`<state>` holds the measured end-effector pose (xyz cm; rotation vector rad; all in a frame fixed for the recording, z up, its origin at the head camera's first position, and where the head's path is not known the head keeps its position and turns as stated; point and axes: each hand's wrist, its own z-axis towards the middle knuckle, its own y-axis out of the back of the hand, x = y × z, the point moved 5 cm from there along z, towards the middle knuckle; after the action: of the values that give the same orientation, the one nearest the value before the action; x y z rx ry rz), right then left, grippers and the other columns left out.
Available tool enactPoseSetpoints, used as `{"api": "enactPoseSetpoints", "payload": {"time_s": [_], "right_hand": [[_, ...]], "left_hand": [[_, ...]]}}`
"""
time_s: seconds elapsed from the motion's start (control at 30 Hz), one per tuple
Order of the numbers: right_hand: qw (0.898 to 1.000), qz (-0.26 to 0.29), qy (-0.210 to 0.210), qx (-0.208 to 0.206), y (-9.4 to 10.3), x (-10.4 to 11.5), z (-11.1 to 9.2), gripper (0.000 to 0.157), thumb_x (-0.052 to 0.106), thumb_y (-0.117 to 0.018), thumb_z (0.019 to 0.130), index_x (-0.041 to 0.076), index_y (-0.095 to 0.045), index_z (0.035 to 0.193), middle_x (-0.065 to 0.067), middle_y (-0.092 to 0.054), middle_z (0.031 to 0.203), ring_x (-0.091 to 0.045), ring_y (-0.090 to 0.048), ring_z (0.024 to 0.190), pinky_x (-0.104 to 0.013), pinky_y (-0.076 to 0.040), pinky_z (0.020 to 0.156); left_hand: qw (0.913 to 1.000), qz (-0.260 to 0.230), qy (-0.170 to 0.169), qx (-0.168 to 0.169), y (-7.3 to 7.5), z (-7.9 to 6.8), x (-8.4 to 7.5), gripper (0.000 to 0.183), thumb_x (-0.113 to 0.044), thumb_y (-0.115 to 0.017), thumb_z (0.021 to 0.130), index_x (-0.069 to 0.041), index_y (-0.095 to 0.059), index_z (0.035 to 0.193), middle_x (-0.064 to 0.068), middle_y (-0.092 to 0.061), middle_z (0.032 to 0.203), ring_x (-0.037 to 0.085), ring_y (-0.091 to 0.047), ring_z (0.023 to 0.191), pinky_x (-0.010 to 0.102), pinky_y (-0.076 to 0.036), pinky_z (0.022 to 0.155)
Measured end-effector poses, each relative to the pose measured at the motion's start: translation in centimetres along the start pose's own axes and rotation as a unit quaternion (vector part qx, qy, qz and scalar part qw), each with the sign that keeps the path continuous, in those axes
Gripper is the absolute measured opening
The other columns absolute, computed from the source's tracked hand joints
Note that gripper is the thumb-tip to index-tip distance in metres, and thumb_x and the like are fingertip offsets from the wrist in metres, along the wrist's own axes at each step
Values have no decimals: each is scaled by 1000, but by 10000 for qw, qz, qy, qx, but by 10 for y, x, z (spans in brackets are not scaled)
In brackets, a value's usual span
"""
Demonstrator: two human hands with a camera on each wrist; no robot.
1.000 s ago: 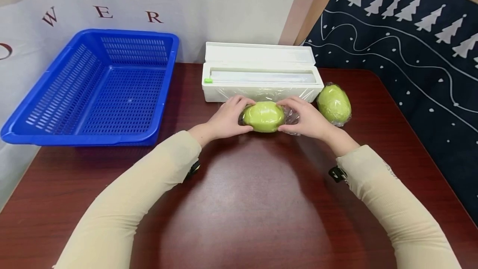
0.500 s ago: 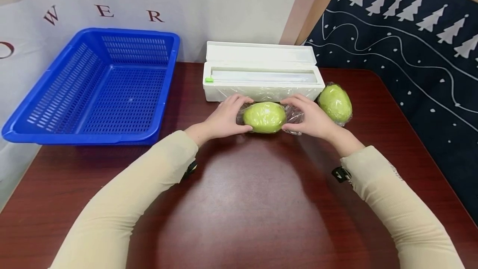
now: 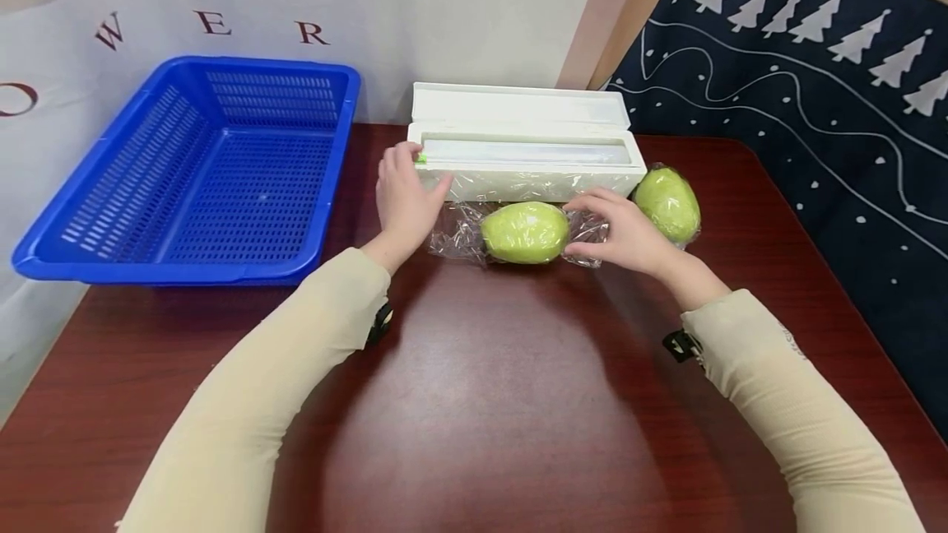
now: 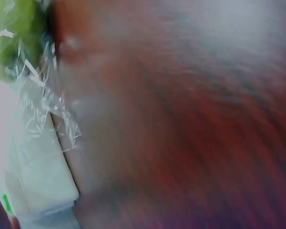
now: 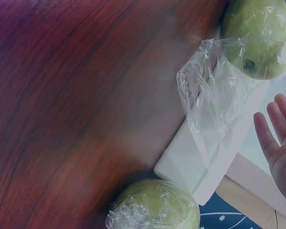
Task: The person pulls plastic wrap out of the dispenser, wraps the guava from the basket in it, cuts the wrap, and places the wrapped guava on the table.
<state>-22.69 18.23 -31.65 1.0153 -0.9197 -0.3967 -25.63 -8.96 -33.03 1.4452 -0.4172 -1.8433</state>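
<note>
A smooth oval green fruit (image 3: 526,233) lies on its side in clear plastic wrap (image 3: 457,235), which spreads out at both its ends. Right behind it stands a white cling film box (image 3: 533,182), lid raised, with film over its front. My left hand (image 3: 403,197) is at the box's left end, fingertips beside the small green slider (image 4: 7,203); whether they touch it is hidden. My right hand (image 3: 622,233) stays at the fruit's right side over the loose wrap, its relaxed fingers apart from the fruit in the right wrist view.
Another wrapped green fruit (image 3: 668,204) sits at the box's right end, close to my right hand. A blue slatted basket (image 3: 326,179) stands at the back left of the dark red table (image 3: 489,401). Printed cloths hang behind and to the right.
My left hand has let go of the fruit and moved left and back to the box's left end. My right hand has drawn slightly right, off the fruit, which stays in place.
</note>
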Motion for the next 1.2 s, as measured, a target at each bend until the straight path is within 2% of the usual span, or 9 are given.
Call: {"api": "enactPoseSetpoints", "payload": {"time_s": [0.07, 0.13, 0.2, 0.27, 0.5, 0.67, 0.77, 0.93, 1.2], "right_hand": [[10000, -9, -9, -10, 1, 1, 0, 49, 19, -82, 70, 5, -62, 112, -13, -57, 117, -28, -52, 111, -44, -40, 98], [10000, -3, -16, -3, 2, 1, 0, 49, 19, -82, 70, 5, -62, 112, -13, -57, 116, -28, -53, 110, -44, -40, 98], [10000, -21, -21, 9, 2, 1, 0, 48, 19, -81, 70, 4, -62, 112, -13, -57, 116, -27, -53, 109, -44, -40, 97], [10000, -24, -25, 17, 2, 1, 0, 48, 19, -81, 70, 4, -62, 112, -13, -57, 116, -27, -53, 108, -44, -40, 97], [9998, 2, 143, -123, 6, -1, 1, 46, 18, -82, 69, 3, -64, 109, -13, -59, 111, -27, -54, 105, -42, -42, 94], [9996, 168, 140, -173, 10, -2, 15, 45, 16, -79, 72, 0, -63, 111, -16, -62, 108, -30, -56, 102, -44, -45, 89], [9986, 485, -181, -112, 13, 1, 30, 45, 14, -76, 76, -2, -61, 115, -19, -62, 112, -31, -55, 104, -46, -46, 88], [9923, 1018, -700, -130, 14, 11, 61, 47, 14, -73, 79, -2, -58, 120, -20, -61, 116, -29, -54, 109, -42, -45, 93], [9834, 1523, -961, -213, -6, 34, 115, 48, 18, -74, 79, 3, -58, 121, -17, -62, 114, -25, -58, 104, -35, -47, 90]], "left_hand": [[9988, 15, 471, -100, 0, 6, 6, 66, -40, -69, 81, -5, -39, 127, 15, -44, 124, 30, -41, 117, 43, -38, 97], [9962, 0, 868, -11, -3, 11, 11, 78, -46, -71, 77, -7, -33, 133, 15, -40, 132, 30, -38, 122, 44, -36, 100], [9940, -41, 1085, 159, -6, 15, 17, 88, -49, -73, 74, -9, -29, 139, 14, -37, 138, 31, -35, 127, 45, -33, 103], [9928, -99, 1144, 355, -9, 19, 22, 97, -50, -75, 71, -12, -24, 144, 13, -35, 143, 31, -33, 130, 47, -31, 105], [9912, -230, 948, 895, -19, 28, 32, 108, -47, -76, 72, -16, -9, 151, 8, -22, 154, 31, -21, 140, 52, -24, 110], [9888, -453, 726, 1221, -22, 33, 36, 111, -43, -74, 75, -17, 1, 152, 5, -13, 158, 28, -13, 144, 48, -18, 115], [9890, -469, 462, 1323, -22, 36, 37, 107, -42, -74, 76, -18, -2, 152, 3, -10, 158, 27, -10, 145, 48, -16, 115], [9891, -306, 101, 1435, -23, 39, 39, 94, -43, -73, 77, -18, -19, 150, 4, -8, 159, 28, -9, 145, 54, -15, 114], [9876, -228, 125, 1550, -25, 37, 40, 91, -43, -70, 80, -19, -18, 151, 3, -5, 159, 28, -9, 145, 57, -14, 113]]}}
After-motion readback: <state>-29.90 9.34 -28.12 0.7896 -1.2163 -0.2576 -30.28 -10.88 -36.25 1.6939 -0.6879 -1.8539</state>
